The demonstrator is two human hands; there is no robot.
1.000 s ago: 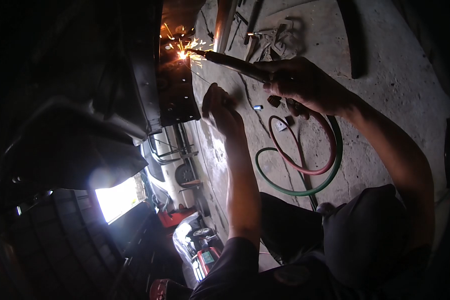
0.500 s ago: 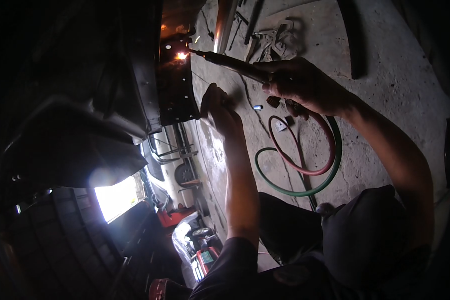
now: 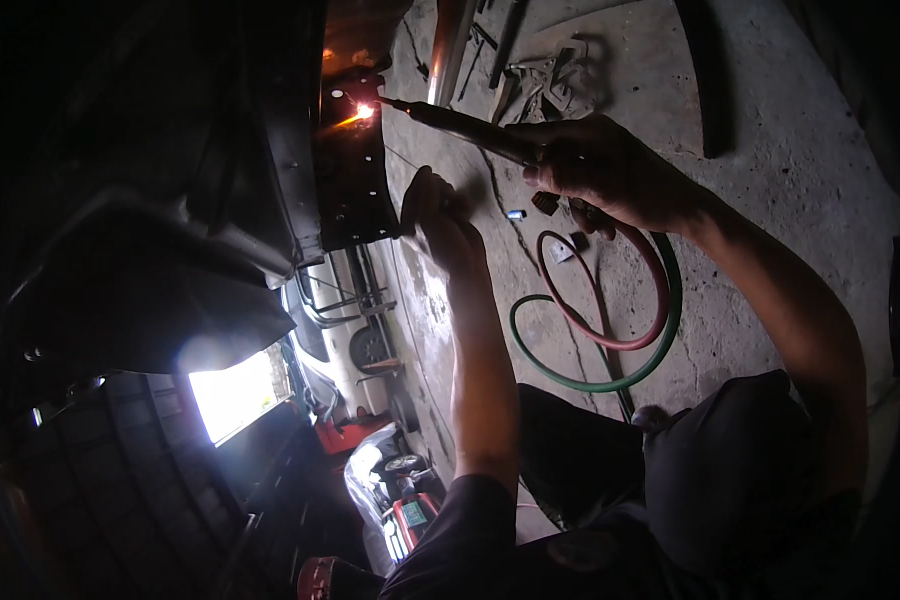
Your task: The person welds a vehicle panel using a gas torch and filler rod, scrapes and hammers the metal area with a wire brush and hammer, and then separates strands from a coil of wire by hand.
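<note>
My right hand (image 3: 615, 172) is wrapped round a gas welding torch (image 3: 470, 131), its thin tip aimed left at a dark sheet-metal panel (image 3: 355, 185) with a row of small holes. At the panel's edge, just beyond the tip, a bright glowing spot (image 3: 365, 110) throws an orange streak. Below it, my left hand (image 3: 440, 215) is closed in a pinch, close to the panel's lower corner. A thin wire (image 3: 402, 157) runs from these fingers up towards the panel; its far end is hard to see. From the torch hang a red hose (image 3: 660, 290) and a green hose (image 3: 580, 386).
Locking pliers (image 3: 560, 80) and long metal strips lie on the concrete floor (image 3: 770, 200). A curved dark strip (image 3: 705, 80) is further right. Both hoses loop over the floor near my knees. Vehicles, including a white one (image 3: 345, 350), stand behind at lower left, near a bright opening (image 3: 232, 400).
The glow at the panel's edge has grown brighter, with an orange streak now reaching left. Both hands and the torch stay almost in place.
</note>
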